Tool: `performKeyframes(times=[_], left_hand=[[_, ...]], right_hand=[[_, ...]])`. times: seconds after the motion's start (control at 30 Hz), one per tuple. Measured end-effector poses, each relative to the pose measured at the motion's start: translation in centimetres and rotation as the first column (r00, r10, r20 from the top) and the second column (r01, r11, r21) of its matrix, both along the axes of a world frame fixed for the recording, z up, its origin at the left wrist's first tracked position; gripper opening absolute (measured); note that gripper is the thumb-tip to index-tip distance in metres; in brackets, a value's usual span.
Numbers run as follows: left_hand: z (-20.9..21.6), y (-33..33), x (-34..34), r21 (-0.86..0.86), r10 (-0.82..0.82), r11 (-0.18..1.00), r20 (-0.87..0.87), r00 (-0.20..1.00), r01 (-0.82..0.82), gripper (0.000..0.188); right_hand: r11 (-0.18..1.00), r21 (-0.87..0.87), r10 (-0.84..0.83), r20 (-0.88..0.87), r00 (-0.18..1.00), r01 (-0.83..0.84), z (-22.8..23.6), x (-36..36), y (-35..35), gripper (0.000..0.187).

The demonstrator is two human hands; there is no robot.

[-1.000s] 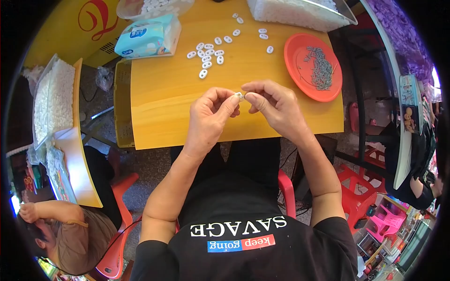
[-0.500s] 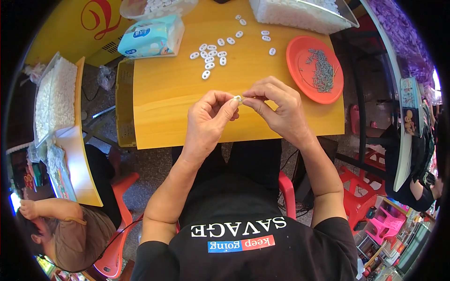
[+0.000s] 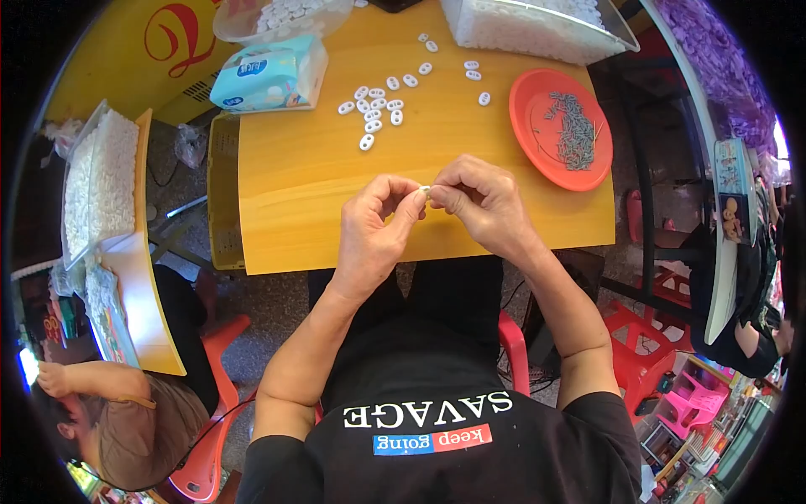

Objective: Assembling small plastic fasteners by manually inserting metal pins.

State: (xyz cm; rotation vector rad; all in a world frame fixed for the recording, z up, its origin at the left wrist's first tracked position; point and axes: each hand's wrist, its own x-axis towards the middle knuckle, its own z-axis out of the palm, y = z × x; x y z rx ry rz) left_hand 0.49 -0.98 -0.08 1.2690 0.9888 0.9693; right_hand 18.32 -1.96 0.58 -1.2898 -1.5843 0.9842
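Observation:
Over the front half of the table, my left hand (image 3: 375,228) pinches a small white plastic piece (image 3: 425,190) between thumb and fingertips. My right hand (image 3: 485,206) is closed in a pinch too, its fingertips meeting the piece's right side. Whatever lies between the right fingers is hidden. Beyond my hands lie several loose white oval two-hole plastic pieces (image 3: 367,142), most of them grouped left of centre. A red-orange plate (image 3: 529,155) to the right holds a heap of small grey screw-like parts (image 3: 576,134).
The yellow wooden table (image 3: 294,210) carries a blue tissue pack (image 3: 269,76), a clear bowl (image 3: 227,27) and a clear bin (image 3: 537,38) of white pieces along the back. At left, a person (image 3: 143,420) sits by another table bearing a full white bin (image 3: 101,181).
Both hands have dropped slightly toward me. My right fingers have closed in around the white piece, which now shows less. The view has shifted a little.

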Motion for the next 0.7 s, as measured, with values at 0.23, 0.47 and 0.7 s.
performKeyframes(times=[0.23,0.47,0.7], left_hand=[[-0.5,1.0,-1.3,-0.167,-0.007,0.986,0.103,0.995,0.024,0.014],[0.3,0.7,-1.5,-0.157,-0.015,0.987,0.112,0.994,0.033,0.017],[0.6,0.3,-1.3,-0.129,0.01,0.992,0.073,0.997,0.0,0.014]], right_hand=[[0.997,-0.074,0.004,0.007,1.0,-0.003,1.1,0.6,0.6,0.011],[0.95,0.3,0.036,0.158,0.987,-0.083,1.6,-0.2,1.0,0.017],[0.987,0.16,-0.008,-0.009,1.0,0.01,1.2,-1.6,0.2,0.021]])
